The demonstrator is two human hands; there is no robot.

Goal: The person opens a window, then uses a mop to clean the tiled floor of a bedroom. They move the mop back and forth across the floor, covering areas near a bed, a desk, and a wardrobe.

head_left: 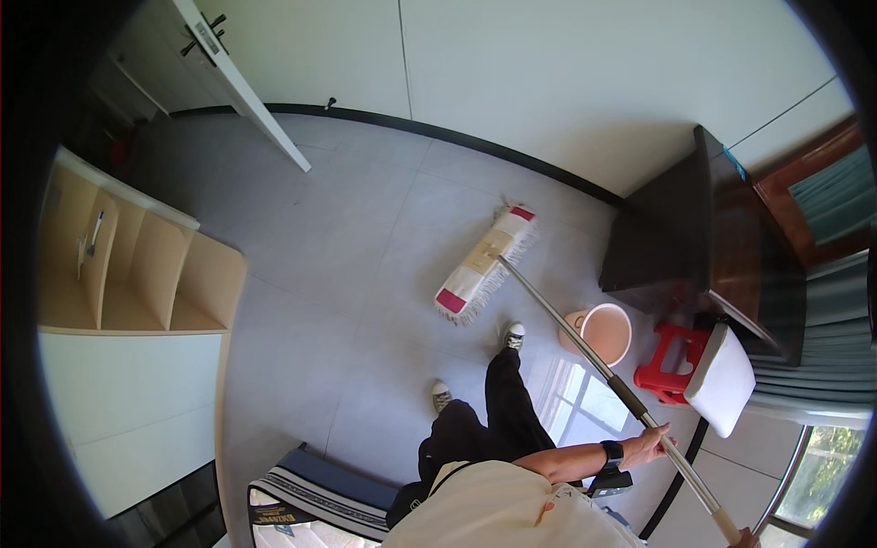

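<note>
A dust mop's wide fringed head (483,260), off-white with red ends, lies on the grey tile floor (329,253). Its metal pole (562,318) slants toward me at lower right. My left hand (647,446), with a black watch on the wrist, reaches across my body and grips the pole above a dark collar. Only part of my right hand (745,539) shows at the picture's bottom rim, around the pale upper end of the pole. A peach-coloured bucket (608,334) stands beside the pole, which passes across it in view.
To the right are a red plastic stool (661,363), a white seat (721,383) and a dark desk (651,212). An open door (253,103) stands at upper left. Wooden shelves (147,274) line the left side; a mattress (322,500) lies at bottom left.
</note>
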